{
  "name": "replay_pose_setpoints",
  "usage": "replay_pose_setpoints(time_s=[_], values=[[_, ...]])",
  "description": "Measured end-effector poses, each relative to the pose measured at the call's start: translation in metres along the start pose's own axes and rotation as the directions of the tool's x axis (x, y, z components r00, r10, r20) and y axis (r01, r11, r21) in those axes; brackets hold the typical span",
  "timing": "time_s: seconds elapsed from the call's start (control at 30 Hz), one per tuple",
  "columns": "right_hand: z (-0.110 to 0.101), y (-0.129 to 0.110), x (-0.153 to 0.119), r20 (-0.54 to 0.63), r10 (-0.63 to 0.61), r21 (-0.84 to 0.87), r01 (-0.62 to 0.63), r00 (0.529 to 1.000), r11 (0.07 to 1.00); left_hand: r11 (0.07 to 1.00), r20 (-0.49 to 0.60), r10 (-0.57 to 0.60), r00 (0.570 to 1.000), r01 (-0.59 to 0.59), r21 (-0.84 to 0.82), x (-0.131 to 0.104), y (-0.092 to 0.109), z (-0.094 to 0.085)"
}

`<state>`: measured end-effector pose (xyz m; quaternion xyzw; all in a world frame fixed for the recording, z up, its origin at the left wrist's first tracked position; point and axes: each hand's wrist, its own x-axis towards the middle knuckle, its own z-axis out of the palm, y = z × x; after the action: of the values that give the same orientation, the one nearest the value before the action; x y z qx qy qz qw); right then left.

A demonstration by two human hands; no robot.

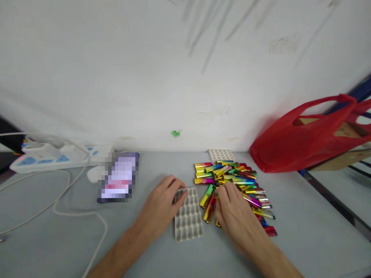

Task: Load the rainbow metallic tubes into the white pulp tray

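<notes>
A pale tray with rows of oval hollows (pixel 189 222) lies on the grey table in front of me. My left hand (pixel 164 200) is at its upper left corner, fingers curled over the edge; whether something small is between them is hidden. To the right of the tray spreads a pile of shiny, multicoloured lighter-like pieces (pixel 232 179). My right hand (pixel 232 206) rests at the near side of this pile, fingers bent together around something dark-ended that I cannot make out. A red and gold piece (pixel 210 209) lies between tray and right hand.
A second pale tray (pixel 221 155) is by the wall behind the pile. A red plastic bag (pixel 301 135) with cardboard stands at the right. Leftward are a blurred phone (pixel 120 175), a white power strip (pixel 31 162) and loose white cables (pixel 75 213).
</notes>
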<state>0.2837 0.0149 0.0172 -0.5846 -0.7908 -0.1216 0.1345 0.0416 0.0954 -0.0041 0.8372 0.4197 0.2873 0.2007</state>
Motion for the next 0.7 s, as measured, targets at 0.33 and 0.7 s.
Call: replay_pose_setpoints(time_s=[0.33,0.7], values=[[0.005,-0.036,-0.009,0.091,-0.051,0.108,0.041,0.995,0.993,1.0,0.009,-0.007,1.0,0.007,-0.007,0.0,0.002,-0.002],[0.01,-0.025,-0.018,0.022,-0.126,0.062,0.124,0.992,0.99,1.0,0.009,-0.017,1.0,0.017,-0.013,-0.001,0.001,0.0]])
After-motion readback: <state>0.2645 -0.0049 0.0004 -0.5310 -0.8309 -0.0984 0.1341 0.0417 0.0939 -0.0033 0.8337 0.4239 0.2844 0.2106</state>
